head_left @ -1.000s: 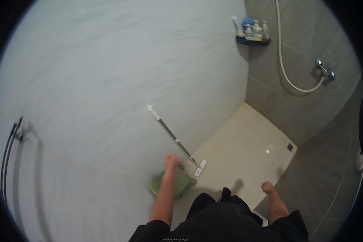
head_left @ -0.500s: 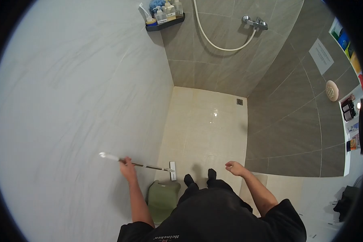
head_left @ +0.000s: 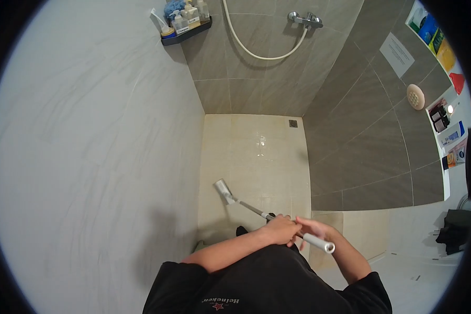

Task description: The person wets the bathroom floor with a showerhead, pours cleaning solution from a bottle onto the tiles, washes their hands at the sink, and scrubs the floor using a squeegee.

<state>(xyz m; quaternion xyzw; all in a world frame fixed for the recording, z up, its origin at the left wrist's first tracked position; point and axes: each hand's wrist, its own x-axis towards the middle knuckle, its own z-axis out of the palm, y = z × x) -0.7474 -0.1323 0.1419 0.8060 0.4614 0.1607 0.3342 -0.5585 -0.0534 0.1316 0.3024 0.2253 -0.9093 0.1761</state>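
Observation:
My left hand (head_left: 282, 230) is closed around the metal pole of a long-handled floor squeegee (head_left: 252, 209) in front of my body. Its pale, flat head (head_left: 225, 191) is low over the tiles on the left, and whether it touches them is unclear. The white grip end (head_left: 319, 243) points right and up toward me. My right hand (head_left: 317, 228) is beside the pole just below that grip, fingers apart. Part of this hand is hidden behind the pole and grip.
Beige floor tiles (head_left: 261, 172) have wet spots and a drain (head_left: 293, 124). A corner shelf (head_left: 188, 34) with bottles, a shower mixer (head_left: 304, 21) and its hose are on the far walls. A ledge (head_left: 446, 183) with toiletries runs along the right. A green object (head_left: 201, 244) is partly hidden at lower left.
My left hand has carried the squeegee from the left wall to in front of my body. Its head has moved forward. My right hand has come in beside the pole. The view has shifted right.

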